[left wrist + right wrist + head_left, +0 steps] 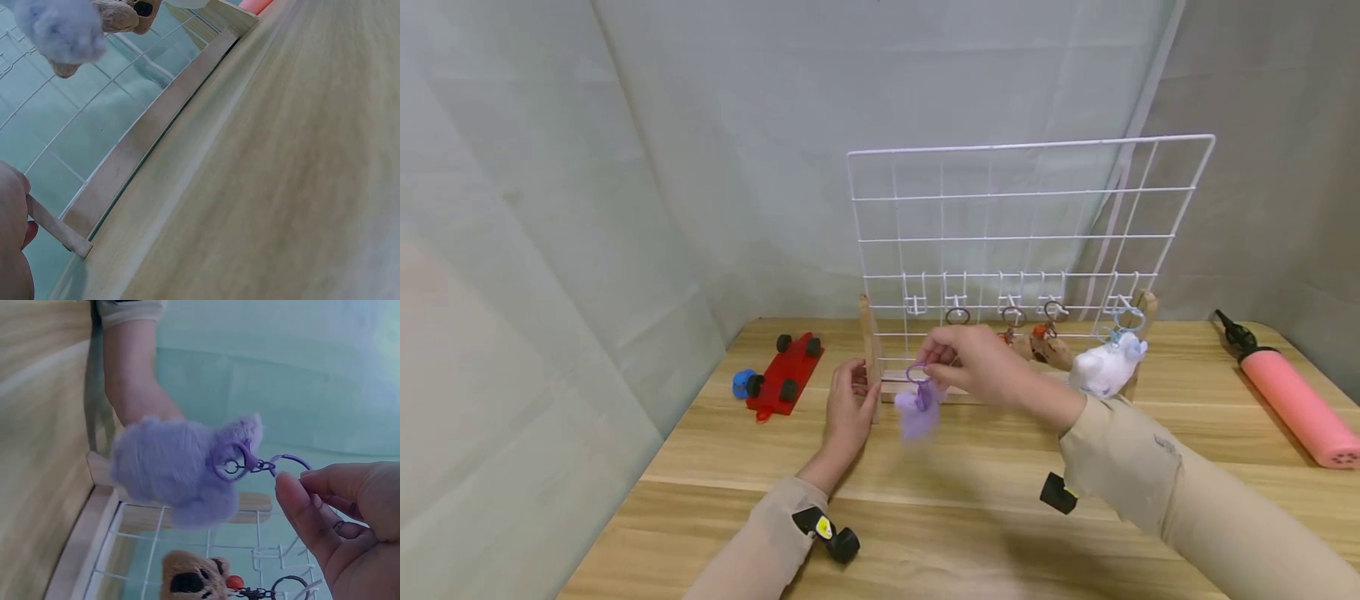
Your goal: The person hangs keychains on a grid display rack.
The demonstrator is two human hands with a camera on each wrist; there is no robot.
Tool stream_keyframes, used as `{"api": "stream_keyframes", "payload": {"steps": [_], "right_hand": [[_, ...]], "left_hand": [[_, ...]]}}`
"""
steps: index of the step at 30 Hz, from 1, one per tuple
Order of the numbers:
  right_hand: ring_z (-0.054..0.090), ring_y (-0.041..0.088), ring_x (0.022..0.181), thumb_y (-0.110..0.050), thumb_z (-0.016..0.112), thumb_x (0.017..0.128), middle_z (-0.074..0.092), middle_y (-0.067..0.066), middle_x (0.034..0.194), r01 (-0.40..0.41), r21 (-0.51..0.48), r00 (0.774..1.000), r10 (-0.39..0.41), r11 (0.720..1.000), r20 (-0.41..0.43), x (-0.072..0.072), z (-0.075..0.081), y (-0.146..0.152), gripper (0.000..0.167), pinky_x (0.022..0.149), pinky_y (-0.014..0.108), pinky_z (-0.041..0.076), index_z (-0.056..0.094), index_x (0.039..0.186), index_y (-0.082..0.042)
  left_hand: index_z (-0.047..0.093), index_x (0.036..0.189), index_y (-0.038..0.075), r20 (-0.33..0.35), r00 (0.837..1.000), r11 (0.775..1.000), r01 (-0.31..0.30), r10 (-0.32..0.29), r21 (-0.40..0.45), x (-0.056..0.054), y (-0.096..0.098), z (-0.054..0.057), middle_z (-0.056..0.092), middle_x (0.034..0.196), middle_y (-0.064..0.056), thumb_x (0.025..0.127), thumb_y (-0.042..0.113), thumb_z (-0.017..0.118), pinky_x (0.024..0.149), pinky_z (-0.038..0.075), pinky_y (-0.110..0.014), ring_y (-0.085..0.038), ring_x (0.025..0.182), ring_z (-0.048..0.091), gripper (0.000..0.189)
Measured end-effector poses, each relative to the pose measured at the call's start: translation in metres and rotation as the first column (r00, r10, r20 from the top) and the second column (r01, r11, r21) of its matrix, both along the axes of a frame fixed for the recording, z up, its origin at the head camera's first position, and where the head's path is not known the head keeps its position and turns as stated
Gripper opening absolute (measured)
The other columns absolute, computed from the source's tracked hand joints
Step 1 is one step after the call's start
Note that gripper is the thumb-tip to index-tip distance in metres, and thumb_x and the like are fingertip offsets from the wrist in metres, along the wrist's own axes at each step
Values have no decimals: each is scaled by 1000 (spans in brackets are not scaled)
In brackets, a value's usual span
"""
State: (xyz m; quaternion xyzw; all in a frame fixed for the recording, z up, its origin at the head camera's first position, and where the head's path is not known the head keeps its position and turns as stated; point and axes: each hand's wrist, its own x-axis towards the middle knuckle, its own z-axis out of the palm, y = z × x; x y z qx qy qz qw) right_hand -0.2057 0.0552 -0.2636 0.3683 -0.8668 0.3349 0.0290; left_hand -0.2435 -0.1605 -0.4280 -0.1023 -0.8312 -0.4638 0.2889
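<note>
My right hand pinches the purple key ring of a fluffy lilac plush keychain between thumb and forefinger. The plush dangles below the ring, in front of the lower left of a white wire grid rack. At the rack's left end, my left hand grips the upright wooden stand. Part of that hand shows against the stand's foot in the left wrist view. White hooks line the grid; the leftmost hook carries nothing.
On other hooks hang brown plush keychains and a white plush keychain with blue rings. A red toy car with black wheels and a small blue piece lie left of the rack. A pink hand pump lies at the right.
</note>
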Motion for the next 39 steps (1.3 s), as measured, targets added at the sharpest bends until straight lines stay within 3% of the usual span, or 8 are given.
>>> {"api": "stream_keyframes", "payload": {"steps": [8, 16, 23, 39], "right_hand": [[63, 12, 70, -6, 62, 91, 69, 7, 84, 68, -18, 997, -69, 998, -23, -12, 18, -4, 6, 61, 20, 55, 66, 96, -5], [65, 16, 82, -9, 59, 93, 70, 8, 92, 125, 27, 991, -124, 992, -41, -25, 31, -7, 10, 74, 31, 56, 65, 101, -5], [67, 21, 76, -3, 59, 92, 69, 13, 89, 106, -1, 992, -106, 994, -74, -37, 36, -9, 9, 67, 26, 58, 64, 99, 0], [67, 20, 76, -4, 58, 92, 70, 11, 92, 151, 100, 988, -146, 984, -47, -47, 41, -16, 11, 68, 26, 57, 64, 101, -3]], "left_hand": [[47, 121, -5, 12, 1000, 1000, 2, -2, -4, 0, 0, 1, 54, 109, -21, 87, -1, 65, 76, 57, -34, -28, 91, 59, 39], [47, 120, -6, 18, 1000, 1000, 3, -3, 5, 1, 1, 1, 54, 109, -21, 86, -2, 65, 76, 57, -34, -27, 90, 59, 39], [47, 120, -5, 9, 1000, 1000, 2, -2, -1, 1, 0, 1, 54, 108, -21, 86, -2, 65, 76, 57, -35, -27, 90, 59, 39], [47, 120, -4, -2, 1000, 1000, 3, -3, -12, 1, -1, 0, 53, 108, -21, 87, -2, 65, 75, 57, -33, -27, 91, 58, 38]]}}
